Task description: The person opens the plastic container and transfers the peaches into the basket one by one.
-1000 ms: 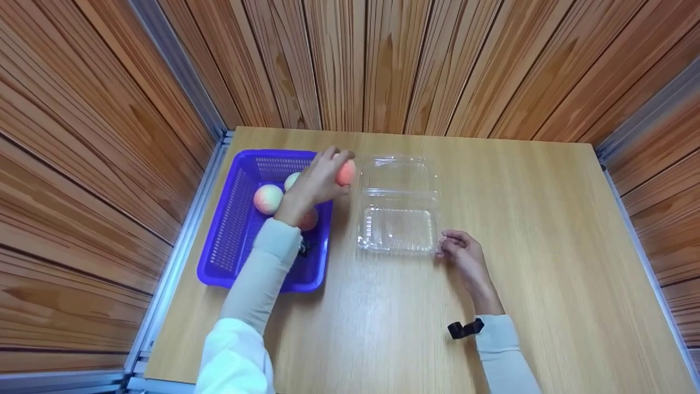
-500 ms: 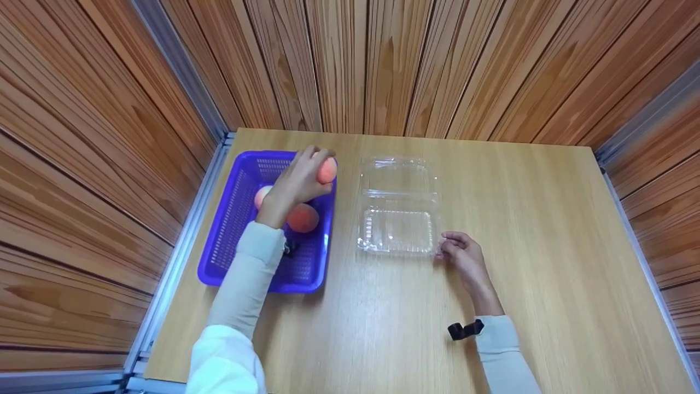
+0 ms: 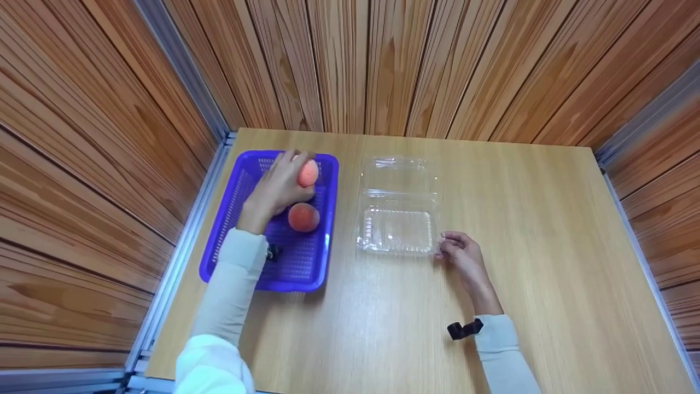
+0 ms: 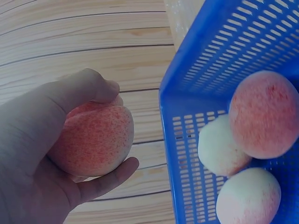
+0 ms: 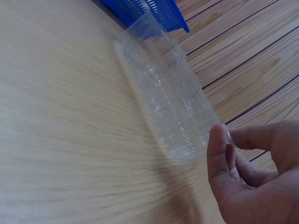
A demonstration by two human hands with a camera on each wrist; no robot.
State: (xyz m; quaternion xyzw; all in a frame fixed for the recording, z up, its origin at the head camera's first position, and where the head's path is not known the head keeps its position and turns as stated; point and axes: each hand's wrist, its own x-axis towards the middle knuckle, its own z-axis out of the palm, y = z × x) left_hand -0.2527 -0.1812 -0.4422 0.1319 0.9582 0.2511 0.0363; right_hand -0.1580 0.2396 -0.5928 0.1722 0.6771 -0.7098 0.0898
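Observation:
My left hand (image 3: 281, 186) is over the blue-purple basket (image 3: 332, 219) in the head view. It grips a pinkish-orange peach (image 4: 96, 140), thumb and fingers curled around its sides. Below it in the basket lie a reddish peach (image 4: 265, 114) and two pale ones, a pale peach (image 4: 219, 144) and another pale peach (image 4: 250, 198). In the head view the hand hides the pale ones, and one red peach (image 3: 303, 218) shows. My right hand (image 3: 464, 257) pinches the near right edge of a clear plastic clamshell box (image 5: 161, 93) between thumb and fingers. The box lies opened flat.
The wooden table (image 3: 547, 246) carries the basket at left and the clear box in the middle. Wood-plank walls (image 3: 415, 65) stand behind and at both sides, with metal rails along the corners. A small black camera (image 3: 465, 330) sits at the right wrist.
My left hand has moved left with the peach, from the basket's right rim to over its inside. The red peach below has come into view. My right hand and the clear box stay put.

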